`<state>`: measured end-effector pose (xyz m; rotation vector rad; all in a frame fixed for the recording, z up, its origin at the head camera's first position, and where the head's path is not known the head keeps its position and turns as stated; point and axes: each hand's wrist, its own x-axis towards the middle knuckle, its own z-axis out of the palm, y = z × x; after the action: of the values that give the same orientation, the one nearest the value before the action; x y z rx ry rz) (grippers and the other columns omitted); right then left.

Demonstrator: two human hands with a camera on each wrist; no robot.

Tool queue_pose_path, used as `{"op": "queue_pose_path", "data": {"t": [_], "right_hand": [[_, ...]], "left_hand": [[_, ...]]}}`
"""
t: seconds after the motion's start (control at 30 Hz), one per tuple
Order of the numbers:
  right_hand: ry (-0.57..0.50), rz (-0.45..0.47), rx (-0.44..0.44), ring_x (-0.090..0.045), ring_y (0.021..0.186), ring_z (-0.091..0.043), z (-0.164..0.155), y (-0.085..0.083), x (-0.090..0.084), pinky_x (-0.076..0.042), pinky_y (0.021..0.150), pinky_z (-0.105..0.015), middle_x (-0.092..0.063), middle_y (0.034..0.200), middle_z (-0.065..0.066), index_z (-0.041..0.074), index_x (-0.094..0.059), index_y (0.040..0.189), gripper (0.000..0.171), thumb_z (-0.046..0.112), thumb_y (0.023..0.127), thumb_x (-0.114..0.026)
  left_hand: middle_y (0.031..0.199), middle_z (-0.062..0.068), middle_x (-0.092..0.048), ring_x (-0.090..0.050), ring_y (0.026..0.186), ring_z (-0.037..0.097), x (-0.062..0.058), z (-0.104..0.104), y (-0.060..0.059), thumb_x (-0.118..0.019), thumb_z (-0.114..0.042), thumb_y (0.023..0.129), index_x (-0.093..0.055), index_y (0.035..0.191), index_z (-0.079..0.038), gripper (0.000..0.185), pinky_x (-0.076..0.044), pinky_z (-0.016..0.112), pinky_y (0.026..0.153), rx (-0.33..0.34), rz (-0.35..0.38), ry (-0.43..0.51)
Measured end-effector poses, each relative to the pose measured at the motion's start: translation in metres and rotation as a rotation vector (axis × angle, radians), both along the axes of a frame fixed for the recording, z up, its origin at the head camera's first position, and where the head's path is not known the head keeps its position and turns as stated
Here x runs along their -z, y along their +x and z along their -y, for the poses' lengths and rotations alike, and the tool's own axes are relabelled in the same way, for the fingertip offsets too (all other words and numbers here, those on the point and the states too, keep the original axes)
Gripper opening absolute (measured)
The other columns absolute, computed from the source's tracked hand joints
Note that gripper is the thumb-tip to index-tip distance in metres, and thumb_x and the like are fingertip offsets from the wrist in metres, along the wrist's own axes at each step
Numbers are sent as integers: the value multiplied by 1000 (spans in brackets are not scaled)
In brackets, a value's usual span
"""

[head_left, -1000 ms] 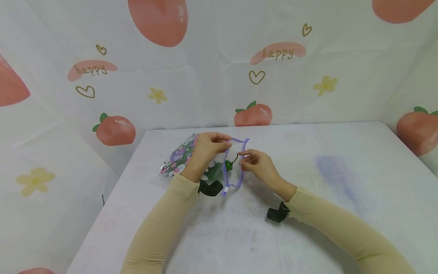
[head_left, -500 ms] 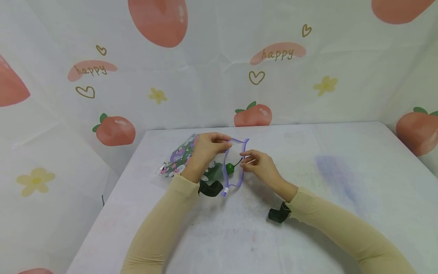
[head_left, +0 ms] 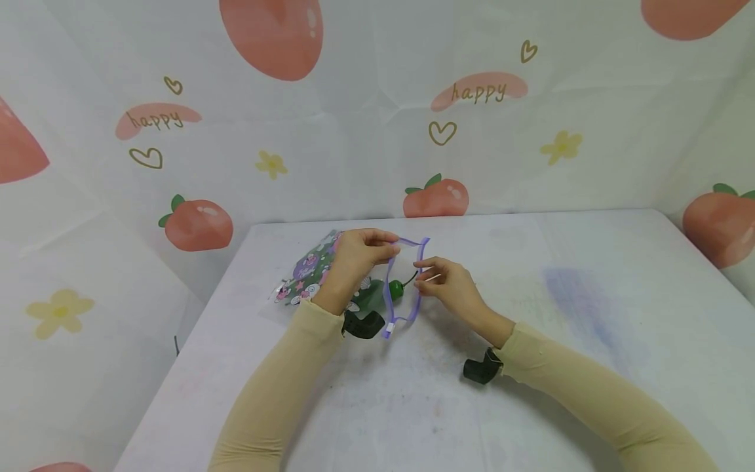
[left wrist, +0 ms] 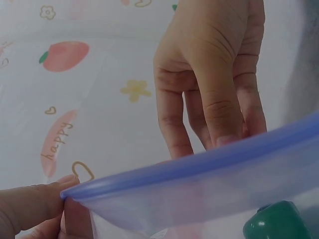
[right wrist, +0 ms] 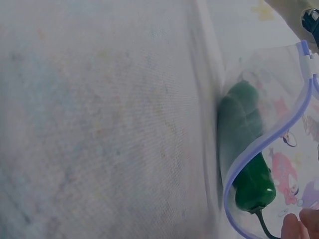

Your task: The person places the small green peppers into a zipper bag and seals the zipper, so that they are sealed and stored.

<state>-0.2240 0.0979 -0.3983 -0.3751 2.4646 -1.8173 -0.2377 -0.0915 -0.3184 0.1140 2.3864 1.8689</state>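
A clear zip bag [head_left: 315, 265] with a printed cartoon pattern lies at the back left of the table, its purple zip rim [right wrist: 254, 149] spread apart. My left hand [head_left: 356, 262] pinches the far part of that rim between thumb and fingers. Just inside the mouth, a long green pepper [right wrist: 253, 191] has its stem [head_left: 409, 280] pointing at my right hand [head_left: 445, 283]. The right hand's fingertips pinch the stem's end beside the rim, though in the left wrist view the rim hides them. A white slider [head_left: 390, 328] sits at the rim's near corner.
The white-covered table [head_left: 531, 406] carries a faint purple stain [head_left: 580, 301] on the right. Behind it hangs a printed fabric backdrop [head_left: 354, 144]. Black wrist mounts [head_left: 363, 324] hang below both sleeves.
The right hand has shifted slightly right. The pepper's stem has swung from steep to flatter, and its body has moved a little right. The left hand and bag stay put.
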Motion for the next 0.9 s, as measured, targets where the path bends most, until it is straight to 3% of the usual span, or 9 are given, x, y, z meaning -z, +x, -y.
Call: {"op": "queue_pose_path", "data": {"t": [0.53,0.9], "right_hand": [[12,-3,-6,-70,85,-23,0,3,-7,-59,75,-29,-69,102,-19,-3,-60,125,39,-2,87,-68],[-18,-32,-37,-70,89,-32,-7,15,-21,-59,75,-29,-69,105,-20,1,-64,121,33,2,88,-68]], "left_hand": [[96,12,-68,-66,87,19,-2,0,1,-72,-7,86,-70,110,4,26,-57,31,84,-8,3,-3],[96,10,-68,-65,88,19,-4,2,1,-71,-7,87,-72,105,-1,19,-56,32,85,0,16,23]]}}
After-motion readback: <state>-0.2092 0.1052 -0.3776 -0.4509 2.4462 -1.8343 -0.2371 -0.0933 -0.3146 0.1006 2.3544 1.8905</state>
